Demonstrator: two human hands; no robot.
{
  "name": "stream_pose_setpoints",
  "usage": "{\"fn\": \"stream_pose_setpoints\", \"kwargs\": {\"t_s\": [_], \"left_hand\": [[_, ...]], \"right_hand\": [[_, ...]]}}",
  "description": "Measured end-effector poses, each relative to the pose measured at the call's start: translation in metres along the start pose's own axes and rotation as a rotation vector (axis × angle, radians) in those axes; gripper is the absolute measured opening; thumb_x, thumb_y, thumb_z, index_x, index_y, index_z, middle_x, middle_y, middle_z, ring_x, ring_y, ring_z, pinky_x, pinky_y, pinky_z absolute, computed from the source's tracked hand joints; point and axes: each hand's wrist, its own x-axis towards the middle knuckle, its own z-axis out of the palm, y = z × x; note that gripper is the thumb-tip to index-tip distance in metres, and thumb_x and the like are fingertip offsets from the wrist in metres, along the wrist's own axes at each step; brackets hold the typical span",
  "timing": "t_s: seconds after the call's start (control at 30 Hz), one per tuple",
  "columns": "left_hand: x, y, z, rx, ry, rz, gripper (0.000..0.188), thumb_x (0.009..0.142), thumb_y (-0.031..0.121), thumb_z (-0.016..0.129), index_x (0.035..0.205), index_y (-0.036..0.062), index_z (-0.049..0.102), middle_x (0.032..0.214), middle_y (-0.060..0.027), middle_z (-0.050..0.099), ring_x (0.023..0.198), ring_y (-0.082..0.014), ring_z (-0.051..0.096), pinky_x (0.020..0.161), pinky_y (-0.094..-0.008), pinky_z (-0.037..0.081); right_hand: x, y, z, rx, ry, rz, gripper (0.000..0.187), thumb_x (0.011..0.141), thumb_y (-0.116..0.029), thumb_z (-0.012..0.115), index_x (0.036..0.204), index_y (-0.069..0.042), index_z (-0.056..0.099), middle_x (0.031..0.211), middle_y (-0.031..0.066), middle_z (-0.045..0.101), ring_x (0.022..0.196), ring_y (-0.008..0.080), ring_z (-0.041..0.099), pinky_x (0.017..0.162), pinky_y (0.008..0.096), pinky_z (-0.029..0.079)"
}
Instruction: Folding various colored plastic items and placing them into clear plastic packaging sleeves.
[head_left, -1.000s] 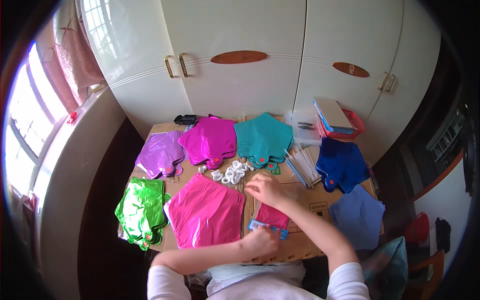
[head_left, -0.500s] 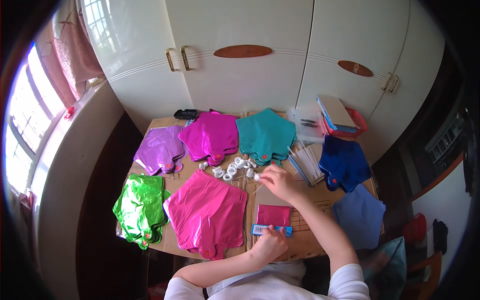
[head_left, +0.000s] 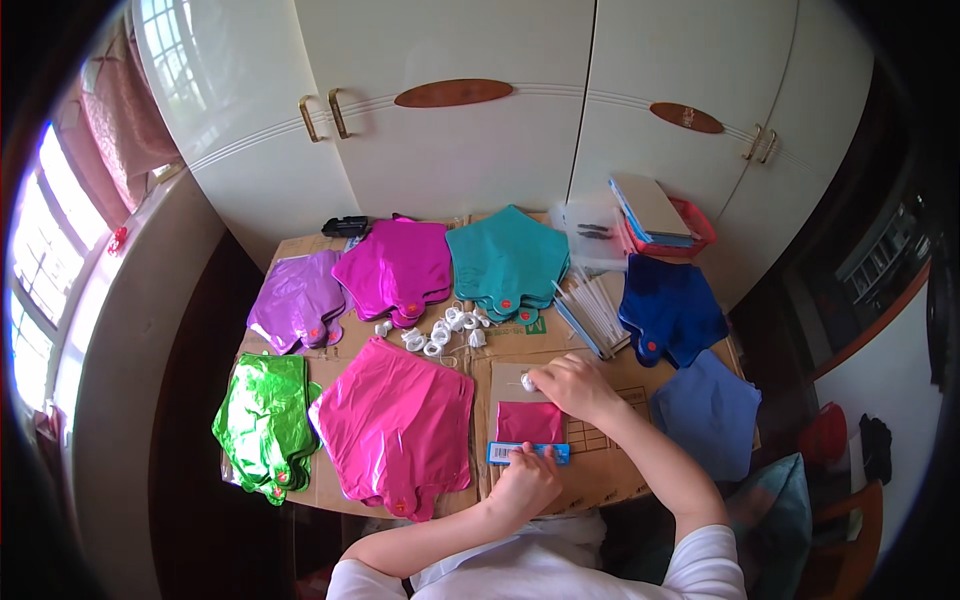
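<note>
My left hand [head_left: 525,484] has its fingers curled onto the blue strip [head_left: 500,454] along the near end of a small packet, holding it down on the cardboard. A folded pink foil piece [head_left: 528,422] lies just beyond that strip. At the packet's far end, my right hand [head_left: 574,388] pinches a small white coil of string [head_left: 528,381] above the foil. Several more white string coils [head_left: 440,333] lie loose in the middle of the table. Left of the packet is a stack of pink star-shaped foil sheets [head_left: 400,425].
Around the cardboard-covered table [head_left: 590,485] lie foil stacks: green [head_left: 262,415], lilac [head_left: 295,295], magenta [head_left: 395,262], teal [head_left: 508,255], dark blue [head_left: 675,305] and pale blue [head_left: 708,415]. White sticks [head_left: 594,312], a clear box [head_left: 585,240] and a red basket [head_left: 695,225] stand farther right. White cabinets [head_left: 450,160] rise behind.
My right hand has carried a white string coil from the loose group toward me, to the packet's far end. My left hand stays on the blue strip. The whole view has shifted slightly.
</note>
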Motion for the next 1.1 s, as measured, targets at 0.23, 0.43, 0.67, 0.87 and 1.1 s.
{"fn": "stream_pose_setpoints", "kwargs": {"t_s": [0.23, 0.43, 0.67, 0.87, 1.1], "left_hand": [[0.0, 0.001, 0.0, -0.016, -0.02, -0.001, 0.035, 0.082, 0.011, 0.053, 0.113, -0.004, 0.062, 0.095, -0.0351, 0.064, 0.08, -0.0349, 0.068, 0.07, -0.0373, 0.054], [0.0, 0.001, 0.002, -0.021, -0.004, -0.008, 0.035, 0.082, 0.01, 0.052, 0.113, -0.0045, 0.062, 0.095, -0.0357, 0.064, 0.078, -0.0346, 0.069, 0.07, -0.0367, 0.054], [0.0, 0.001, 0.002, -0.019, 0.002, -0.013, 0.035, 0.082, 0.011, 0.053, 0.113, -0.0039, 0.062, 0.094, -0.0347, 0.064, 0.077, -0.0335, 0.069, 0.071, -0.0356, 0.054], [-0.001, 0.0, -0.001, -0.005, 0.01, 0.003, 0.036, 0.082, 0.012, 0.053, 0.114, -0.0037, 0.062, 0.095, -0.0336, 0.065, 0.079, -0.0329, 0.069, 0.071, -0.0356, 0.054], [0.0, 0.0, -0.001, -0.014, -0.008, -0.003, 0.037, 0.082, 0.011, 0.053, 0.115, -0.0037, 0.061, 0.095, -0.0334, 0.065, 0.079, -0.0327, 0.069, 0.07, -0.0356, 0.054]], "right_hand": [[-0.017, 0.003, 0.015, 0.31, 0.04, 0.27, 0.026, 0.077, -0.005, 0.066, 0.097, -0.004, 0.049, 0.096, 0.0144, 0.059, 0.08, 0.0306, 0.063, 0.067, 0.0384, 0.051], [0.002, -0.004, 0.007, 0.326, 0.072, 0.382, 0.038, 0.074, -0.01, 0.075, 0.106, -0.004, 0.056, 0.096, 0.0107, 0.06, 0.086, 0.0261, 0.063, 0.076, 0.0368, 0.05], [0.013, 0.002, -0.002, 0.513, -0.386, 0.188, 0.019, 0.079, -0.016, 0.068, 0.094, -0.006, 0.072, 0.091, 0.0125, 0.063, 0.093, 0.0278, 0.062, 0.083, 0.0377, 0.048], [0.025, 0.011, -0.01, 0.519, -0.678, 0.021, 0.021, 0.081, -0.014, 0.064, 0.099, -0.008, 0.072, 0.088, 0.0113, 0.067, 0.086, 0.0244, 0.065, 0.078, 0.034, 0.049], [0.038, 0.018, 0.005, 0.548, -0.784, 0.162, 0.02, 0.074, -0.019, 0.067, 0.089, -0.006, 0.07, 0.082, 0.0106, 0.069, 0.076, 0.0238, 0.066, 0.068, 0.0341, 0.05]]}}
